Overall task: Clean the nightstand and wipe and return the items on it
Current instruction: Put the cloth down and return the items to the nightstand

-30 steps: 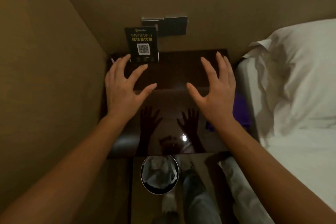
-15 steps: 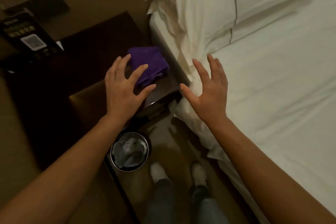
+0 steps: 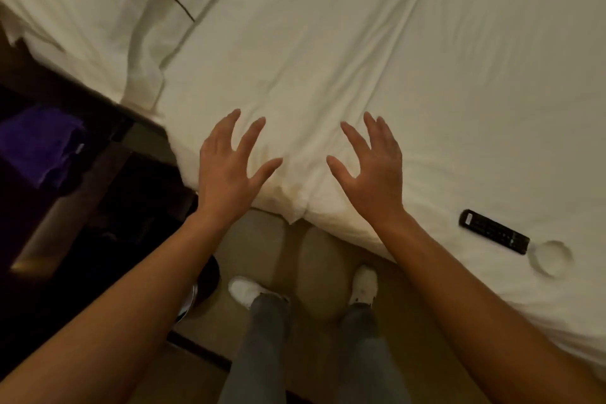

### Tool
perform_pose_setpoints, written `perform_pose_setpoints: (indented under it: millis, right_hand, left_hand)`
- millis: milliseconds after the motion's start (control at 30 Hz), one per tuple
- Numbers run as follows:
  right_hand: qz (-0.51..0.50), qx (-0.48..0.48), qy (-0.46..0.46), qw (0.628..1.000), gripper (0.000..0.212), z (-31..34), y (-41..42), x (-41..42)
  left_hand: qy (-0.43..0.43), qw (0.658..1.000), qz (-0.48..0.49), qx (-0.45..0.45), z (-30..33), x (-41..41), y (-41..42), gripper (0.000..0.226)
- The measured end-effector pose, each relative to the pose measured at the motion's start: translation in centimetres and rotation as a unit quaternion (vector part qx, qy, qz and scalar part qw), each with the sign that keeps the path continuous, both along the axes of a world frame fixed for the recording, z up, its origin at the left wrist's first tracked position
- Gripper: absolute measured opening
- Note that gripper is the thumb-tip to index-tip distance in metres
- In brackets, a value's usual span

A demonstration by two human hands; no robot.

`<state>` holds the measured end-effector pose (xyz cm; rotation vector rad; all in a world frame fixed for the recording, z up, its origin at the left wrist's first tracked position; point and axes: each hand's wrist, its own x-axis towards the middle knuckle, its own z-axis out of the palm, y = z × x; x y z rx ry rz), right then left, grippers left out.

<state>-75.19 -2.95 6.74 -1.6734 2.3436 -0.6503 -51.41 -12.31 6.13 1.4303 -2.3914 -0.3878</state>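
My left hand [image 3: 229,170] and my right hand [image 3: 370,170] hover side by side over the near edge of the white bed [image 3: 393,59], fingers spread, holding nothing. A black remote control [image 3: 494,236] lies on the sheet to the right of my right forearm. Beside it sits a small round white dish [image 3: 551,258], blurred. At the far left, the dark nightstand [image 3: 75,213] carries a folded purple cloth [image 3: 42,144], well left of my left hand.
A white pillow [image 3: 82,10] with a dark trim line lies at the upper left of the bed. The rim of a bin [image 3: 191,298] peeks out under my left forearm. My legs and white shoes [image 3: 246,292] stand on beige floor.
The view has swung right, from the nightstand to the bed. The sign and most of the nightstand have left the view; the remote and dish have come in. Both hands stay spread and empty.
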Motion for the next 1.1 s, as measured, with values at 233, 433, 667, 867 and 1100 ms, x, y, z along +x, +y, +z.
perform_pose_setpoints:
  millis: [233, 433, 667, 867, 1100]
  right_hand:
    - [-0.118, 0.071, 0.001, 0.99, 0.057, -2.5, 11.7, -12.8]
    - [-0.207, 0.075, -0.01, 0.975, 0.05, -3.7, 20.3, -21.7]
    - [-0.28, 0.156, 0.008, 0.947, 0.056, -6.1, 28.2, -29.7]
    - [-0.332, 0.205, -0.016, 0.921, 0.069, -8.5, 32.9, -33.3]
    - [-0.365, 0.242, -0.059, 0.897, 0.083, -10.9, 34.8, -35.0]
  left_hand:
    - [-0.033, 0.992, -0.118, 0.001, -2.1, -14.8, 6.0, 0.053]
    - [-0.08, 0.978, -0.191, 0.028, -4.3, -25.5, 11.1, 0.053]
    - [-0.11, 0.953, -0.28, 0.039, -7.2, -35.2, 16.7, 0.051]
    - [-0.142, 0.926, -0.342, 0.069, -9.5, -40.5, 20.4, 0.053]
    - [-0.192, 0.899, -0.387, 0.076, -11.3, -43.6, 22.6, 0.061]
